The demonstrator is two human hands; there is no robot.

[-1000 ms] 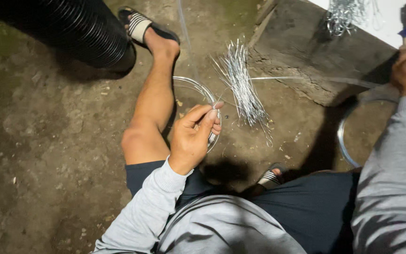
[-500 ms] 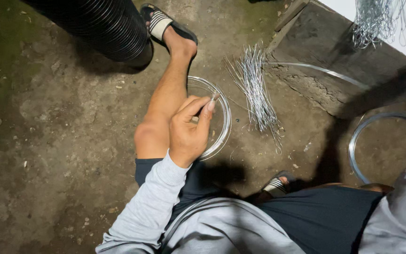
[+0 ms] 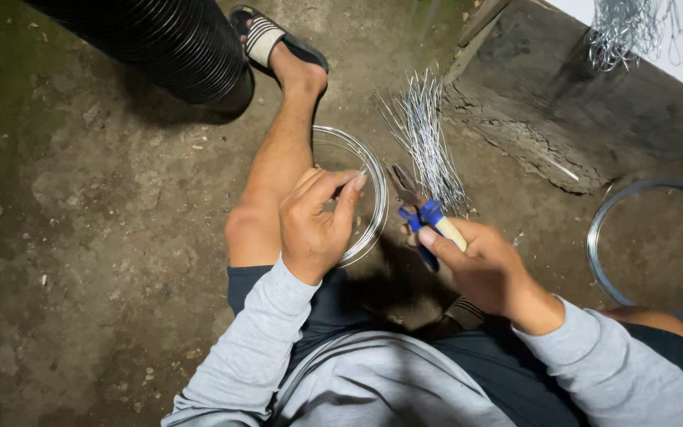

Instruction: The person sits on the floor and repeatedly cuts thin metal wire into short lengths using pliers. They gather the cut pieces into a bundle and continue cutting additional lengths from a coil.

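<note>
The coil of wire [image 3: 361, 198] lies on the concrete floor [image 3: 104, 237] beside the person's bare knee, and the left hand [image 3: 314, 221] pinches its strand between thumb and forefinger. The right hand [image 3: 480, 265] is closed around blue-handled pliers [image 3: 416, 209], their nose just beside the coil. This looks like the cutting step: the pliers need to close on the held strand. A pile of cut wire pieces [image 3: 428, 134] lies just beyond.

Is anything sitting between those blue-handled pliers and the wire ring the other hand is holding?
Nothing visible. The pliers in the right hand point at the wire ring pinched by the left hand, with only bare concrete floor showing between them.
</note>
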